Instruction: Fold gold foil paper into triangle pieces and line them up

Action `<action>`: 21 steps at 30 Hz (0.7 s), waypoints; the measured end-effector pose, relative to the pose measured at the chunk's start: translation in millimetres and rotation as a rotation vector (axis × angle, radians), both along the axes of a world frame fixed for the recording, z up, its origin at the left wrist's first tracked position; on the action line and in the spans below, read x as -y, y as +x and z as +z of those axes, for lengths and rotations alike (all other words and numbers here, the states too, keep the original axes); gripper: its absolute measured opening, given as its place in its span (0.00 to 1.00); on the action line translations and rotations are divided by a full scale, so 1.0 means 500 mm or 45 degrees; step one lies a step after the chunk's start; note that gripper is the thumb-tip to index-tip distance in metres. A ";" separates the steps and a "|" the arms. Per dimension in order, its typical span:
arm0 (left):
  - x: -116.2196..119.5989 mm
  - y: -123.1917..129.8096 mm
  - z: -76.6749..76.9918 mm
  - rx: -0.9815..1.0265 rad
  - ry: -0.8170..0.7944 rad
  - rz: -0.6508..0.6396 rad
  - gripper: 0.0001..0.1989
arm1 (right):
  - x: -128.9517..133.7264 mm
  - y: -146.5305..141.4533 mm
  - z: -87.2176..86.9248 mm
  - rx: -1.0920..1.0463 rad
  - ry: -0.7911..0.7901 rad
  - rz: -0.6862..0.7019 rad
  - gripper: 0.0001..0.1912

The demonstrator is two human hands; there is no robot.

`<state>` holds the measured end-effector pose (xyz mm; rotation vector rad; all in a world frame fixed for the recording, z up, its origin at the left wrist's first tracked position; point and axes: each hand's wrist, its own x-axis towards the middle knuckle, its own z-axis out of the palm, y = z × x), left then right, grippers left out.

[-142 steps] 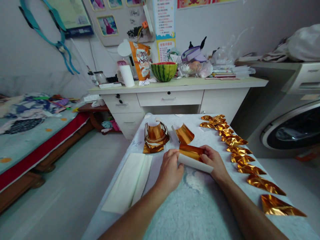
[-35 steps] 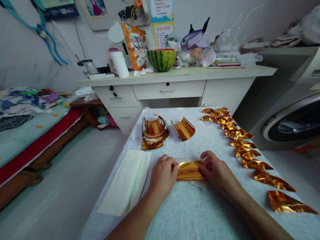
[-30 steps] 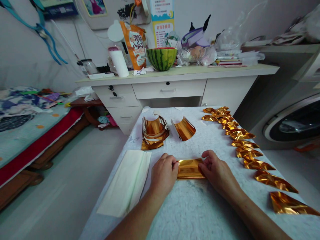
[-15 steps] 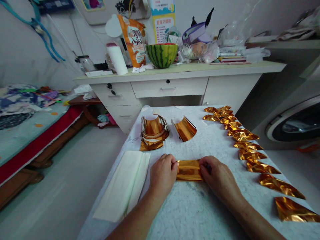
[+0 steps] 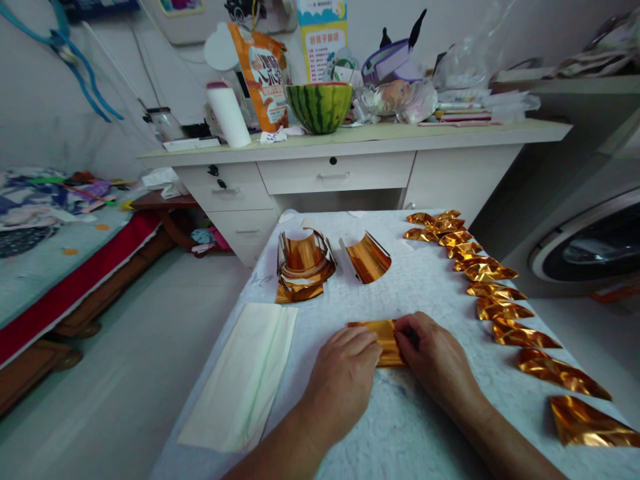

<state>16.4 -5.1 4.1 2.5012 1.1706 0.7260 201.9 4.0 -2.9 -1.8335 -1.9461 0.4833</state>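
Note:
A flat piece of gold foil lies on the cloth-covered table before me. My left hand rests over its left part, fingers together and pressed down on it. With thumb and fingers pinched, my right hand grips the foil's right end. Behind it stand a curled stack of gold foil sheets and one single curved sheet. Folded gold foil pieces run in a line down the table's right side. Left of my hands lies a folded pale paper.
Past the table's far edge is a white desk bearing a watermelon half, an orange bag and a white roll. A washing machine is at right, a bed at left.
My left hand has moved right, from pinching the foil's left end to lying over the foil. My right hand still grips the right end. The view has shifted slightly.

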 end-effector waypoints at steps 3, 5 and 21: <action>0.001 0.001 -0.017 -0.072 0.027 0.025 0.12 | 0.000 -0.001 0.001 0.025 0.000 0.005 0.09; 0.003 0.000 -0.021 -0.114 0.033 0.036 0.13 | 0.000 -0.002 0.003 0.046 -0.001 -0.002 0.09; 0.010 -0.001 -0.028 -0.166 0.044 0.043 0.15 | 0.001 -0.004 0.002 0.049 0.022 -0.027 0.12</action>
